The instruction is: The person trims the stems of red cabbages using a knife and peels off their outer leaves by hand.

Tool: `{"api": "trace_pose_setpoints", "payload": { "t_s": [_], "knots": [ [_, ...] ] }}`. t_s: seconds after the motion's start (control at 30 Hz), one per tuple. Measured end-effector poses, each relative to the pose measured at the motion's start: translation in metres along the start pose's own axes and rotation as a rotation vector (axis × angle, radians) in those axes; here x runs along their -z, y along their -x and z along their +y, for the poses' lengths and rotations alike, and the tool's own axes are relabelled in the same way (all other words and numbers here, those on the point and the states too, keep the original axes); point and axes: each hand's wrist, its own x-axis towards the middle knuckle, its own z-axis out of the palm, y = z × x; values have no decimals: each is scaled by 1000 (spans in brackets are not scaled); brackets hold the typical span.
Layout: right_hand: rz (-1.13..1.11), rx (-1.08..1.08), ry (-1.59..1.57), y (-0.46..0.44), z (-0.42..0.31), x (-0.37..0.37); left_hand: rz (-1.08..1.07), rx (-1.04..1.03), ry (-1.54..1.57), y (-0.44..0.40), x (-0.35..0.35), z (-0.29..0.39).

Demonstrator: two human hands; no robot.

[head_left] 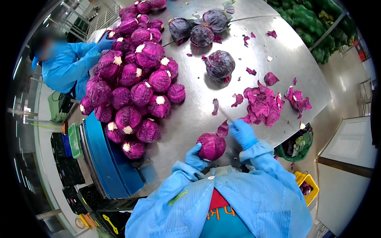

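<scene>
Blue gloves cover both of my hands. My left hand is wrapped round the side of a purple cabbage at the table's near edge. Just right of it, my right hand is closed round a knife, whose blade points up and left. A loose strip of leaf sticks up at the cabbage's upper right. Beyond my right hand lies a heap of purple leaves. Several darker cabbages, one of them alone, sit farther back on the steel table.
Trimmed cabbages are piled at the left, where a co-worker in blue reaches in. A green basket and a yellow crate stand below the table's right edge. Green mesh sacks lie at the upper right.
</scene>
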Motion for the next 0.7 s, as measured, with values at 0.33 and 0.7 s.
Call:
{"api": "trace_pose_setpoints", "payload": {
  "t_s": [0.33,0.7],
  "knots": [
    [-432,-628,-871,33,-10,-21,317,-63,-131,-25,9,6],
    [-291,-614,-573,5,-43,-16,307,-480,-2236,-33,-39,54]
  ]
}}
